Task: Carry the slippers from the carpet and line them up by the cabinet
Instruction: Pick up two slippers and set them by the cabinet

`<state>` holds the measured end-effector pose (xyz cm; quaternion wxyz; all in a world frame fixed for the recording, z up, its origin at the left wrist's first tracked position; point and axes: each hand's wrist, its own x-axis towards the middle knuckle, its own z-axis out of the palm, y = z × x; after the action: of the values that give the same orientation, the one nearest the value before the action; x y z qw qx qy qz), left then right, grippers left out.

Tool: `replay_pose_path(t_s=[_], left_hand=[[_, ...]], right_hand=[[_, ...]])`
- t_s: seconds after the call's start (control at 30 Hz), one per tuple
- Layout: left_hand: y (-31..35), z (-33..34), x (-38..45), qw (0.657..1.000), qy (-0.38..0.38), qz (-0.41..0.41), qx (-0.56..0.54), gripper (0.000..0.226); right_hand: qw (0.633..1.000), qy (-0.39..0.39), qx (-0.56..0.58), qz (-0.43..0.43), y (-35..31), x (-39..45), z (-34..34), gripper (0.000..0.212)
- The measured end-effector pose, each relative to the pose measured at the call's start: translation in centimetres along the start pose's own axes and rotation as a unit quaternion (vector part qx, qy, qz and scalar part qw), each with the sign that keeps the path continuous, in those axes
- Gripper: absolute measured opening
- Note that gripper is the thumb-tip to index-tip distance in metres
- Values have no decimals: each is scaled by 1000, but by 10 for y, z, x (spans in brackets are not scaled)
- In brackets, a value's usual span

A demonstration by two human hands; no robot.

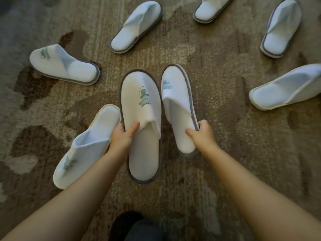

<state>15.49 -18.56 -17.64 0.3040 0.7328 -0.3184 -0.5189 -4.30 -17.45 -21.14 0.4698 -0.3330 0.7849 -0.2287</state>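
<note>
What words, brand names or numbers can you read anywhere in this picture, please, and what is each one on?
No text is readable.
Slipper in the left hand: green top-hat emblem with lettering beneath, too blurred to read.
Slipper in the right hand: green emblem seen at an angle, unreadable.
Far-left slipper and near-left slipper on the carpet: green marks, unreadable.

Layout relative to the left-hand slipper (pixel 141 126), held at centre above the carpet (pixel 225 153). Just to its right: the right-hand slipper (pixel 177 108), gripped by the right hand (pixel 202 134); the left hand (pixel 121 136) grips the landmark's left edge. Touching its left side, lower: one slipper (pixel 83 150) on the carpet. Beyond it, left: another (pixel 64 65). Beyond it, ahead: a third (pixel 135 26). Farther right: three more (pixel 211 8) (pixel 281 28) (pixel 284 87), well apart.
</note>
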Motion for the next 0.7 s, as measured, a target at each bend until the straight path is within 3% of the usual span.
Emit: replay_pose_path(t_s=[0.17,0.27,0.43,0.63,0.7], left_hand=[[83,3,-64,1000,-25,5,-3,36],[154,3,-122,998,-54,7,-21,23],[286,-12,-236,996,-75,3,-39,29],[430,-24,-374,987,-124,99,25,4],[465,-19,-418,982,-130,131,31,6]], right_hand=[[996,45,72,-41,-55,-62,-94,20],[989,70,124,-50,-104,-120,-150,22],[978,87,184,-35,-196,-229,-243,23],[966,116,224,-47,-286,-350,-374,21],[960,145,230,-62,-299,-387,-417,21]])
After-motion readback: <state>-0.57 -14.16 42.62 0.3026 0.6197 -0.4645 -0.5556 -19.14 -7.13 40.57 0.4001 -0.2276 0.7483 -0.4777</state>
